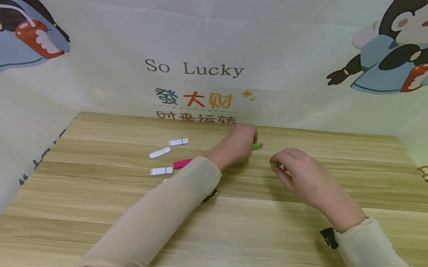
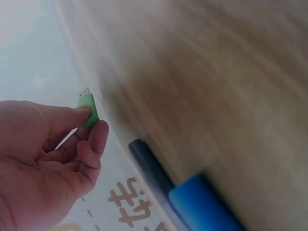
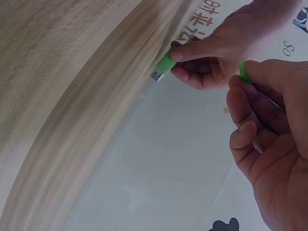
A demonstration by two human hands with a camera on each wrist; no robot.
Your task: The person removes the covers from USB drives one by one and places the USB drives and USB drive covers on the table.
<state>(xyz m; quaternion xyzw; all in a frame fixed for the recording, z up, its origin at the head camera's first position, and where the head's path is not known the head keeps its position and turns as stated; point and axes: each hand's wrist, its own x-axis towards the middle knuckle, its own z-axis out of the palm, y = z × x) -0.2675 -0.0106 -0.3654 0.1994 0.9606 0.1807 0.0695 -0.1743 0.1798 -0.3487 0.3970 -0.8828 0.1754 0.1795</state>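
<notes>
My left hand (image 1: 236, 142) pinches a green USB flash drive (image 2: 88, 110) between thumb and fingers near the back of the table. Its bare metal plug (image 3: 157, 74) points away from the fingers, toward the right in the head view. A short distance to the right, my right hand (image 1: 304, 174) pinches a small green cap (image 3: 246, 72) between thumb and forefinger. Cap and flash drive are apart. Most of the cap is hidden by the fingers in the head view.
White USB flash drives (image 1: 161, 171) and a pink one (image 1: 183, 163) lie left of my left forearm, which partly covers them. The left wrist view shows a blue object (image 2: 204, 204) and a dark stick-like one (image 2: 151, 163). A printed cloth (image 1: 206, 31) hangs behind the wooden table (image 1: 249, 243).
</notes>
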